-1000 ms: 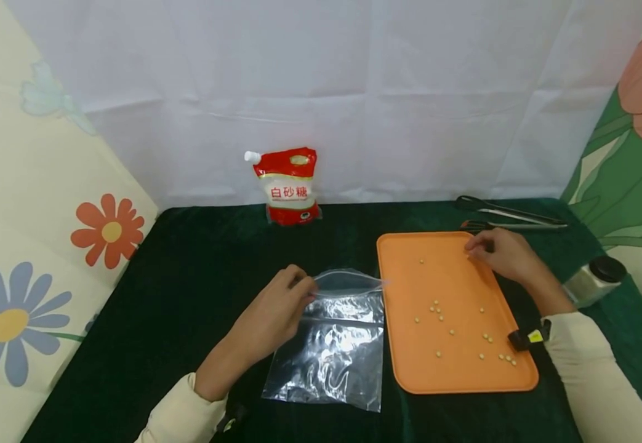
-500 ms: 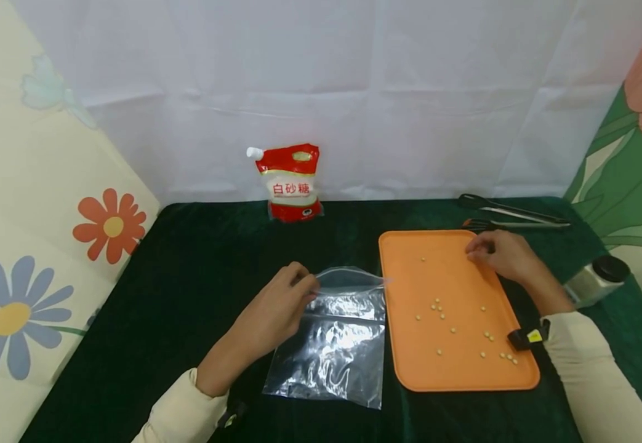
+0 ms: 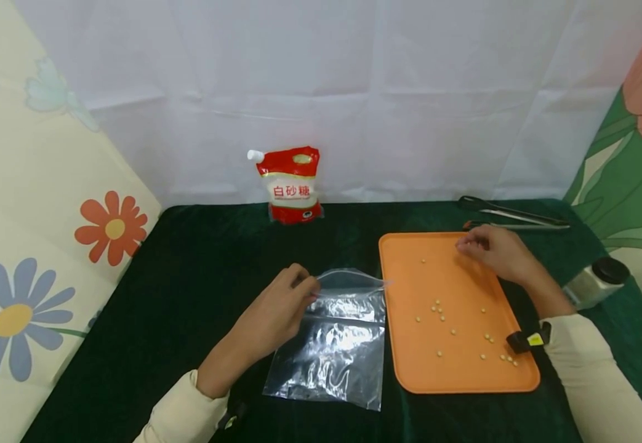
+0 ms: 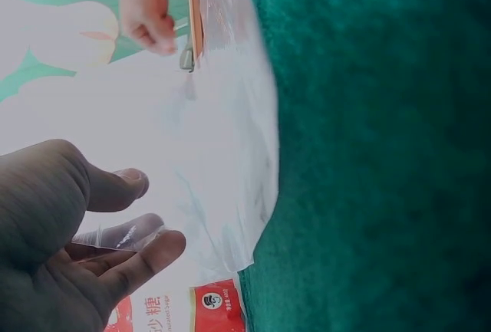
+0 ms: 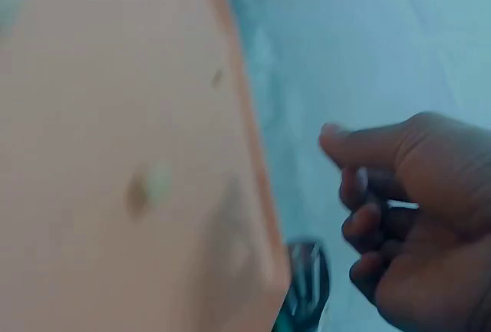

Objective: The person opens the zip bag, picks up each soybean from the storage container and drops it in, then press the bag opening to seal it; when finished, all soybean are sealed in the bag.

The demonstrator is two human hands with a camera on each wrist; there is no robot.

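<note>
A clear zip bag (image 3: pixel 332 351) lies on the dark green cloth with its top edge raised and bowed apart. My left hand (image 3: pixel 279 307) pinches the bag's upper left corner; in the left wrist view, plastic shows between the thumb and fingers (image 4: pixel 146 267). My right hand (image 3: pixel 500 252) hovers over the upper right of the orange tray (image 3: pixel 437 375). Its thumb and forefinger tips come together while the other fingers curl, as the right wrist view shows; whether something small sits between the tips is hidden. Several small pale round beans (image 3: pixel 437 309) are scattered on the tray.
A red and white sugar pouch (image 3: pixel 292 184) with a white spout stands at the back. Tongs (image 3: pixel 514 215) lie behind the tray. To the right of my right forearm, a black-lidded jar (image 3: pixel 597 280) leans over.
My right hand has lifted slightly and shifted a little left from the tray's right edge. The left hand keeps its hold on the bag, and the visible beans stay put.
</note>
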